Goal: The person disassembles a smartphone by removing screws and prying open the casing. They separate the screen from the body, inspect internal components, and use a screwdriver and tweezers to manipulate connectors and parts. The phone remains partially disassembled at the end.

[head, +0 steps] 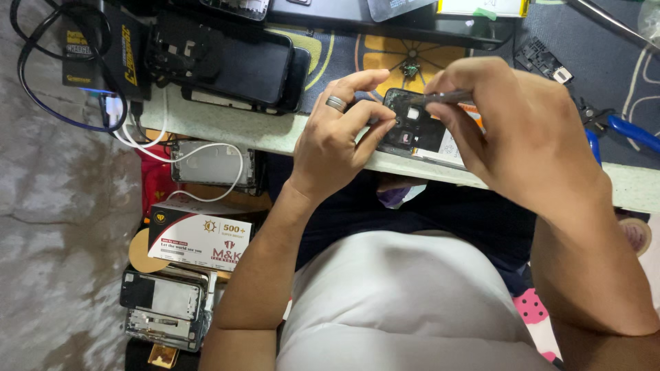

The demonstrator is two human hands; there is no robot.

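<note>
Far left: black charger box (pixel 103 48) with cables, stacked phones (pixel 234 65) on bench edge. Left hand (pixel 337 137), ring on finger, fingers curled, pinching left edge of opened phone (pixel 416 127). Phone lies between both hands, flat on bench near edge. Right hand (pixel 522 130) closed around thin tool (pixel 443 98), tip over phone's upper part. Blue-handled pliers (pixel 629 130) far right.

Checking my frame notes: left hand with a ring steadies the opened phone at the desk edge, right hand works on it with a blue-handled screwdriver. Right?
Not quite. In the head view the right hand holds slim metal tweezers, not a blue-handled screwdriver. The rest stands: the left hand, with a ring, steadies the opened phone at the desk edge.
</note>
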